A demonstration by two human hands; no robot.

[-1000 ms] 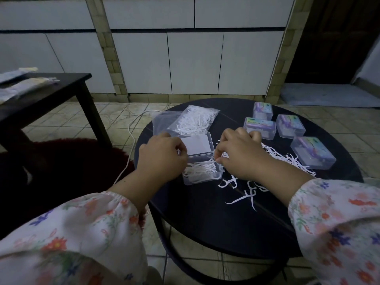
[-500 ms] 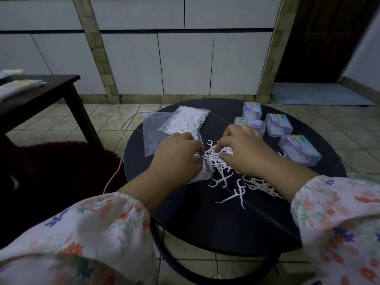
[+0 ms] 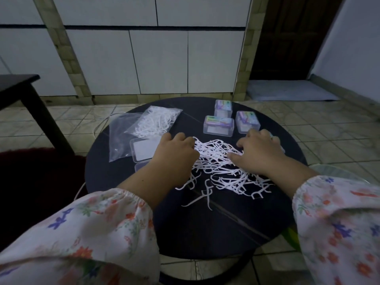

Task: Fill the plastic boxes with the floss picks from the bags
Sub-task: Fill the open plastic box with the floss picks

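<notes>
Loose white floss picks (image 3: 218,163) lie in a pile at the middle of the round black table (image 3: 205,229). At the pile's left edge my left hand (image 3: 174,155) has its fingers curled into the picks, fingertips hidden. My right hand (image 3: 259,150) rests on the right side with bent, spread fingers and its thumb touching picks. An open clear plastic box (image 3: 144,152) sits left of my left hand, its base partly hidden by my wrist. Behind it lie a bag of floss picks (image 3: 158,122) and an empty bag (image 3: 118,138).
Three closed, labelled boxes (image 3: 219,125) stand at the table's back right, and my right hand covers most of another. A dark side table (image 3: 30,93) stands at the left above a dark red rug (image 3: 30,182). A white cord (image 3: 100,124) lies on the tiled floor.
My left hand left the open box and went right to the pile. My right hand slid right, so both hands now flank the picks. The view tilted down and closer.
</notes>
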